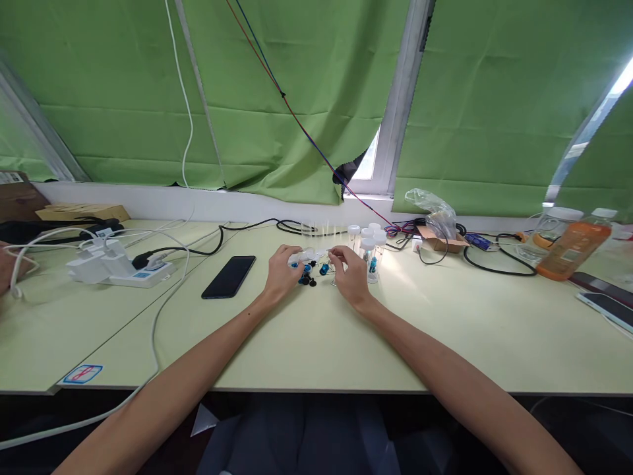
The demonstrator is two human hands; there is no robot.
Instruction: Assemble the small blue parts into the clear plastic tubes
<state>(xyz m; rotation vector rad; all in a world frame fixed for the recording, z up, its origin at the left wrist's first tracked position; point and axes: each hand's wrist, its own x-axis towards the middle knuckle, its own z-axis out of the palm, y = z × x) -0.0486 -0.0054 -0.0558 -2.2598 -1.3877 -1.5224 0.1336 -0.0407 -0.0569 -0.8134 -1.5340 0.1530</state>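
My left hand [283, 272] is closed around a clear plastic tube [307, 254], which lies nearly level and points toward the right hand. Facing it, the fingers of my right hand [350, 274] are pinched together; whatever is between them is too small to make out. On the table between the hands lies a small pile of blue and black parts [305, 280], with one blue part [324, 269] a little apart. Just beyond the right hand stand several clear vials with white caps [367, 245], at least one with blue parts inside.
A black phone [228, 277] lies left of the hands. Farther left are a white power strip [143, 274] and a loose white cable [156, 330]. Cables and a cardboard box [438, 241] line the back; an orange bottle [573, 249] stands right. Another person's hand [6, 269] shows far left.
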